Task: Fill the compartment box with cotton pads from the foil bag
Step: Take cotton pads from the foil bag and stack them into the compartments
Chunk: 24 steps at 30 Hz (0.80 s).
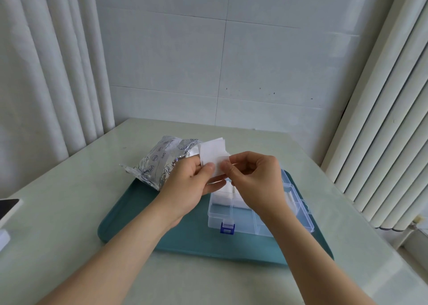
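A thin stack of white square cotton pads (213, 153) is held up above the tray, pinched from both sides. My left hand (192, 182) grips its lower left edge and my right hand (252, 177) pinches its lower right corner. The silver foil bag (159, 163) with blue print lies on its side just behind my left hand, its open mouth facing the pads. The clear compartment box (234, 221) with a blue latch sits open under my right hand. White pads (222, 194) lie in its far compartments; the near ones look bare.
A teal tray (143, 214) holds the bag and the box on a pale green table. A dark phone-like object (8, 208) lies at the left table edge. Curtains hang left and right, with a tiled wall behind.
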Motion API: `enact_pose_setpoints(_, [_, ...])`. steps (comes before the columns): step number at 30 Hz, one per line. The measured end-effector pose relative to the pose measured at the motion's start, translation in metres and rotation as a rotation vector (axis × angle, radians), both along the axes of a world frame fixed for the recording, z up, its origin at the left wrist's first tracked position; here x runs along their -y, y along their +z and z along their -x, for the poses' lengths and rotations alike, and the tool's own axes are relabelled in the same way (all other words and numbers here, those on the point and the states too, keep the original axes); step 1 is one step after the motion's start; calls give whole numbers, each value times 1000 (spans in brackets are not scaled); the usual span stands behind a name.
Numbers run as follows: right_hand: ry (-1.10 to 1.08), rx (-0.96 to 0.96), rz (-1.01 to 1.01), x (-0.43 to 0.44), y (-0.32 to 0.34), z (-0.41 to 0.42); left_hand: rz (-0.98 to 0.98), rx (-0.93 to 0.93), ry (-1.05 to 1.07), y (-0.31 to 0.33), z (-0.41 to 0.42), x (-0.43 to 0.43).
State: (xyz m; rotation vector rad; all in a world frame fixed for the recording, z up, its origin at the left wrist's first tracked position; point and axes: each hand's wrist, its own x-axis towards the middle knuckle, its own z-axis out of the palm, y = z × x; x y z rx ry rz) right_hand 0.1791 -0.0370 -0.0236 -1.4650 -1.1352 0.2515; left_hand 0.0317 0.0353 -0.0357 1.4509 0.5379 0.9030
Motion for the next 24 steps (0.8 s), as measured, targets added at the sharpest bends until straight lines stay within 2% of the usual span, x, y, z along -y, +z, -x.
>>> enact_pose_setpoints(4, [-83,219,-51,0,-3,0,-62,-78,22,-2,0,-2])
enact_pose_setpoints(9, [-28,365,-74,-3,-4,-2,-117,-181,-53,-5,-1,-1])
enact_pose_setpoints(11, [-55,335,-123,-4,-3,-4,-109,-183,-55,-6,-2,-1])
enact_pose_setpoints(14, [-50,163,-214,-1,5,-6,-88,-176,-40,-7,-1,-4])
enact_pose_setpoints(18, [144,6,-214,4,11,-15,-5,-134,-60,-4,0,-4])
enact_pose_setpoints(20, [227,44,-114,3,8,-18,62,-105,-75,-1,1,-5])
enact_pose_setpoints(24, [210,158,-8,0,-2,-16,186,-32,-120,5,3,-5])
